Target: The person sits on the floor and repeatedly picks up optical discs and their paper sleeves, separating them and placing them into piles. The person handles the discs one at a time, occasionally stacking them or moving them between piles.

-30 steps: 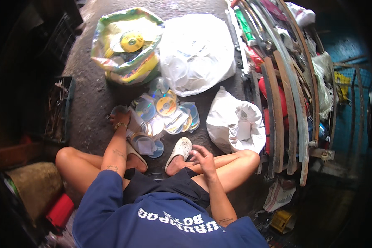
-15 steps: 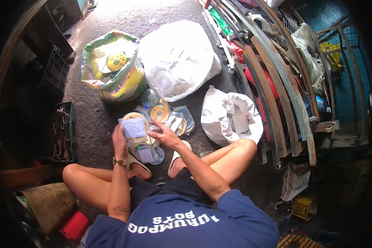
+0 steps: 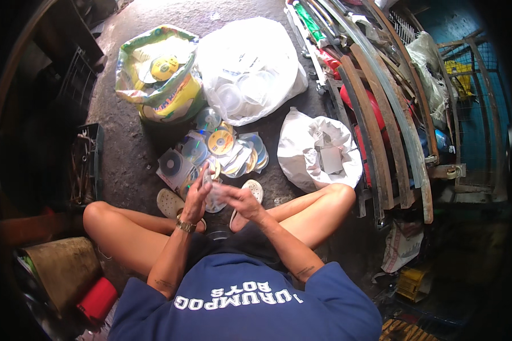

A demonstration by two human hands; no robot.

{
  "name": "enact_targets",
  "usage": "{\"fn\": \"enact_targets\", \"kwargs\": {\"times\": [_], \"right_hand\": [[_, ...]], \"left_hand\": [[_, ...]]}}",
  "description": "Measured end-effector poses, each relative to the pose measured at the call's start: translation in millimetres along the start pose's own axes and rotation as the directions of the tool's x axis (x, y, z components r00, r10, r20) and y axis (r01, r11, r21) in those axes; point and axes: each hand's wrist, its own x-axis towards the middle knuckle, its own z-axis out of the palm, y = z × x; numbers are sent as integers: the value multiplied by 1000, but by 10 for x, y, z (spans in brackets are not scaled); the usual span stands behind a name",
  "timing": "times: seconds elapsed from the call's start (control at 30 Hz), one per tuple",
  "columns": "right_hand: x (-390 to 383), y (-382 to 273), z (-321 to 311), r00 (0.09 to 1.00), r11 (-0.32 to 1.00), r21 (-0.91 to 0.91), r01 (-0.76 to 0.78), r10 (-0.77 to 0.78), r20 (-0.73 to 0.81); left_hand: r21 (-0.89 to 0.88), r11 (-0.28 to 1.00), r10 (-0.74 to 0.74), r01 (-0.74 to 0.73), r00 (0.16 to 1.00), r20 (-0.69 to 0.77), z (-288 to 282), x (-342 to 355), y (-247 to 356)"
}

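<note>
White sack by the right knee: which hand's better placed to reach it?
Right, I'd judge: the right hand is nearer the white sack; the left hand sits farther left, with the right between.

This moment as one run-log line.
left hand: holds thin item, unclear; right hand: blurred, beside it; discs: piled on floor; white sack: right of discs

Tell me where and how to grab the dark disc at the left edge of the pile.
Pinch the dark disc by its outer left edge, bringing the left hand in from the person's left. That side faces the floor, while its right side adjoins the other discs. It looks thin, so a light pinch at the edge should probably suit best.
</note>
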Motion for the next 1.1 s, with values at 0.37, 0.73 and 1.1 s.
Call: {"fn": "enact_targets", "kwargs": {"times": [0.37, 0.73, 1.1], "right_hand": [[14, -435, -167, 893, 206, -901, 382, -332, 303], [1022, -1644, -56, 995, 992, 110, 65, -73, 67], [536, 32, -75, 832, 768, -384, -512, 556, 2]], "left_hand": [[-228, 937, -322, 266, 910, -262, -341, 166, -519], [73, 947, -267, 311, 896, -355, -482, 167, -592], [-201, 956, -270, 212, 906, -327, -325, 120, -391]]}}
